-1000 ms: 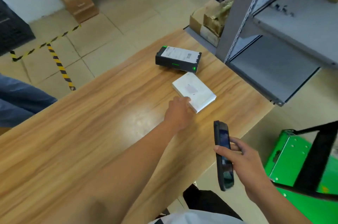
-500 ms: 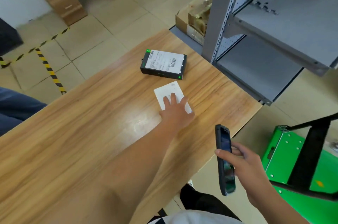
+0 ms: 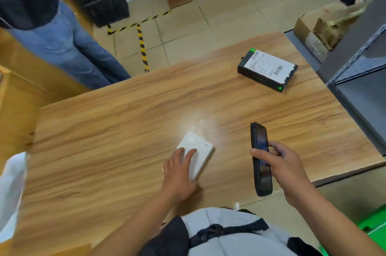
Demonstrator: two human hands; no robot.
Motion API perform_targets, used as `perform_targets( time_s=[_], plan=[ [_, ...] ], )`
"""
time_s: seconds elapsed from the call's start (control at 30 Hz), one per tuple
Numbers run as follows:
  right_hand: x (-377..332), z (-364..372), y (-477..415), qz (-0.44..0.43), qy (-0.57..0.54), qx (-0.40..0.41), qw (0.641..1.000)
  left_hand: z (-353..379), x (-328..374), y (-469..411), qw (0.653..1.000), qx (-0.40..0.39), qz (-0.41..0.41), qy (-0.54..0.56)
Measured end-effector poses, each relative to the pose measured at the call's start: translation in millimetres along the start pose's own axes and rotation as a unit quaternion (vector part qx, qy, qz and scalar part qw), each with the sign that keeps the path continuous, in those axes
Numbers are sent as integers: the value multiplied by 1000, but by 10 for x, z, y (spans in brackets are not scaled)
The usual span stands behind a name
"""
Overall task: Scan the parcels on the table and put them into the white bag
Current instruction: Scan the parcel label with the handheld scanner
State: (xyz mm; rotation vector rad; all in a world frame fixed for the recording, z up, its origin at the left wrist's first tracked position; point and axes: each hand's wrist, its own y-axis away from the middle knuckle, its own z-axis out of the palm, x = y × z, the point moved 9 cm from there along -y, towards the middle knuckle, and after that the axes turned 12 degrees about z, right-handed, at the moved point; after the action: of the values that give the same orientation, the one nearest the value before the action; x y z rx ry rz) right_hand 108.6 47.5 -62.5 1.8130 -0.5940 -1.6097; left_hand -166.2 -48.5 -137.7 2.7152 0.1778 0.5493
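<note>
Wooden table (image 3: 125,130) seen from above, tiled floor beyond; two parcels lie on it. White box (image 3: 198,149) sits near the front edge, under the left hand (image 3: 179,172), whose straight fingers press flat on its near end, curled round nothing; its long axis runs away from the person, roughly in line with that forearm. Right hand (image 3: 286,170) grips the one black scanner (image 3: 260,157), near the white box on its right, not touching; scanning probably calls for a short turn leftward. Black box (image 3: 267,69), label up, lies well apart at the far right. One white bag (image 3: 12,188), partly seen, is at the table's left edge, on the left hand's side.
</note>
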Motion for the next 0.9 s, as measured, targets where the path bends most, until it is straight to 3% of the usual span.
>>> perform_targets(
  time_s=[0.1, 0.2, 0.3, 0.37, 0.47, 0.57, 0.67, 0.9],
  plan=[
    [-28, 271, 5, -3, 21, -31, 999, -10, -400, 306, 995, 36, -96, 13],
    [-55, 534, 36, -11, 36, -57, 998, -49, -576, 480, 990, 55, -132, 16],
    [-67, 753, 67, -14, 52, -76, 996, -124, -703, 577, 977, 83, -146, 129],
    [-84, 858, 78, -18, 58, -84, 995, -207, -800, 619, 945, 110, -155, 266],
    [-85, 991, 85, -24, 68, -90, 993, -344, -980, 769, 851, 168, -185, 461],
    [-25, 1077, 69, -18, 69, -96, 993, -453, -1222, 969, 786, 227, -219, 531],
    [55, 1139, 55, -3, 70, -104, 992, -507, -1386, 1143, 755, 259, -242, 552],
    [141, 1297, 65, 4, 70, -112, 991, -576, -1614, 1326, 724, 297, -260, 566]
  ],
)
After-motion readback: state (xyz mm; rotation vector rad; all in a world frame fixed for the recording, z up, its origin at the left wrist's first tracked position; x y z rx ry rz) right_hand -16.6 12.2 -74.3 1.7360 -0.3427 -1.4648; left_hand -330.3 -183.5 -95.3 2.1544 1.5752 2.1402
